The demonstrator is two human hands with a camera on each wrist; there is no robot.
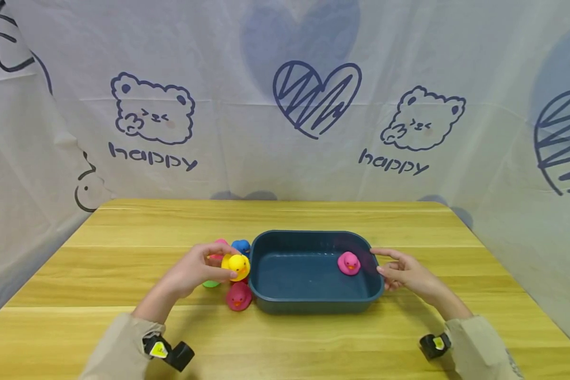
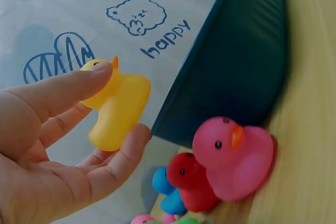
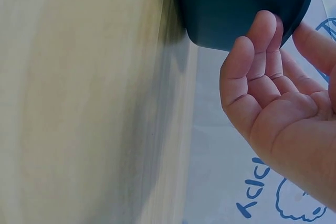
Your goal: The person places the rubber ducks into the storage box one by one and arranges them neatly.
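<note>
My left hand (image 1: 197, 269) pinches a yellow rubber duck (image 1: 237, 266) between thumb and fingers, above the table beside the tray's left rim. In the left wrist view, the duck (image 2: 118, 108) is held up with its orange beak by my thumb. The dark teal tray (image 1: 304, 306) stands on the table, with a pink duck (image 1: 349, 263) inside toward its right end. On the right, my right hand (image 1: 406, 272) rests its thumb and fingertips at the tray's right rim, fingers loosely bent against the outer wall in the right wrist view.
Left of the tray sit several more rubber ducks: a rose one (image 1: 239, 296) in front, a red one (image 2: 191, 182), a blue one (image 1: 241, 246) behind, and a green one (image 1: 211, 283) partly hidden by my left hand. A printed cloth (image 1: 247, 158) hangs behind the wooden table (image 1: 285, 348).
</note>
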